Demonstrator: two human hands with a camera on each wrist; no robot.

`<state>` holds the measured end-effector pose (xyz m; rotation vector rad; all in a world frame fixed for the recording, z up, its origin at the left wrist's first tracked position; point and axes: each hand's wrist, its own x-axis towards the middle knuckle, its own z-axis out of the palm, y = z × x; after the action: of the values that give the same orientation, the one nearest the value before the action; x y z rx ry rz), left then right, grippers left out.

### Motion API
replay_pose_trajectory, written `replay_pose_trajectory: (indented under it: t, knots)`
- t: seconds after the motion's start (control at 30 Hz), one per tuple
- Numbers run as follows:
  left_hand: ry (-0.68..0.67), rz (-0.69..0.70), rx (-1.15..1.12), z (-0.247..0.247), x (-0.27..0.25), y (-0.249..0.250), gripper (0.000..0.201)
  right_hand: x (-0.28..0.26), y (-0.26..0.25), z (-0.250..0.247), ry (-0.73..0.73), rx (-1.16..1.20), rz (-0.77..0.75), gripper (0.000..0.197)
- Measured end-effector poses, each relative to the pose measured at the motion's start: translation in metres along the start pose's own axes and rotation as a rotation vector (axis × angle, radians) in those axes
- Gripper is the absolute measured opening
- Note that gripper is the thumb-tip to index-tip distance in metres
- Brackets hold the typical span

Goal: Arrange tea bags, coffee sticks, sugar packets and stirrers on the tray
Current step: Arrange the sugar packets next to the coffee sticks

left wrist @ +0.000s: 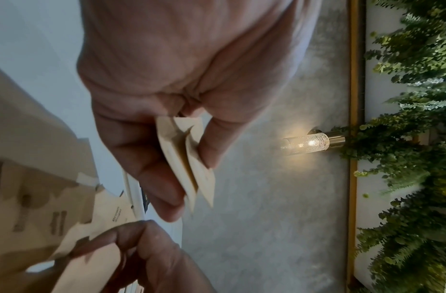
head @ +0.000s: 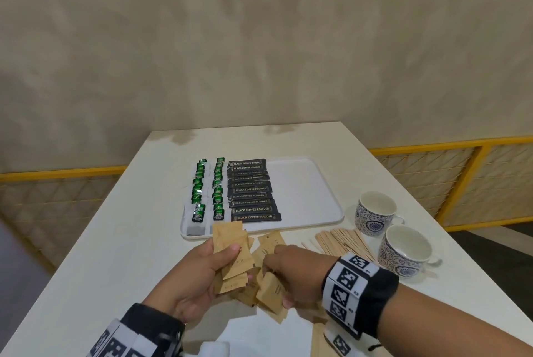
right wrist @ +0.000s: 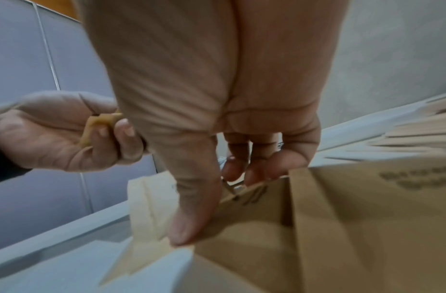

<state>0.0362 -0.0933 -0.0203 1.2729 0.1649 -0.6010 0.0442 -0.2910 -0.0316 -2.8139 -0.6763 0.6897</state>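
A white tray (head: 305, 192) lies mid-table with two rows of green tea bags (head: 217, 192) and a column of black coffee sticks (head: 252, 191) on its left half. My left hand (head: 202, 273) holds a fan of brown sugar packets (head: 229, 237) between thumb and fingers, just in front of the tray; the left wrist view shows the packets (left wrist: 189, 158) pinched. My right hand (head: 288, 276) reaches into the loose pile of sugar packets (head: 268, 293) and pinches one (right wrist: 151, 210) between thumb and fingers. Wooden stirrers (head: 343, 240) lie to the right of the pile.
Two blue-patterned white mugs (head: 375, 214) (head: 405, 250) stand at the right beside the stirrers. More brown packets (head: 318, 339) lie near the table's front edge under my right wrist. The right half of the tray is bare. A yellow-framed railing (head: 450, 183) runs behind the table.
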Motion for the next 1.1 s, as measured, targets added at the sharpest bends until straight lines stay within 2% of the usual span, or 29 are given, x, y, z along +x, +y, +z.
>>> replay_pose_trajectory:
  t: [0.13,0.33,0.43,0.5,0.57,0.7,0.9,1.1]
  knots:
    - [-0.005,-0.042,-0.032,-0.001,-0.003,-0.002,0.02,-0.001,-0.003,-0.006,-0.021,0.008,-0.007,0.06]
    - [-0.002,-0.118,-0.178,-0.004,-0.005,-0.003,0.017,-0.004,-0.016,-0.009,-0.093,-0.044,-0.017,0.044]
    - [-0.005,-0.152,-0.261,-0.006,-0.006,-0.003,0.017,-0.007,-0.019,-0.015,-0.105,0.017,-0.004,0.05]
    - [-0.014,-0.177,-0.315,-0.008,-0.006,-0.004,0.021,-0.01,-0.017,-0.019,-0.124,0.016,-0.005,0.056]
    - [-0.031,-0.183,-0.378,-0.01,-0.006,-0.004,0.03,-0.009,-0.015,-0.021,-0.093,0.041,-0.011,0.053]
    - [-0.039,-0.151,-0.473,-0.011,-0.006,-0.002,0.033,0.005,-0.005,-0.018,-0.02,0.219,0.009,0.035]
    - [-0.01,-0.121,-0.499,-0.012,-0.004,0.0,0.041,0.015,0.008,-0.024,0.12,0.414,0.028,0.024]
    - [0.062,-0.142,-0.453,-0.011,0.003,0.006,0.051,0.019,0.023,-0.041,0.168,0.799,0.028,0.015]
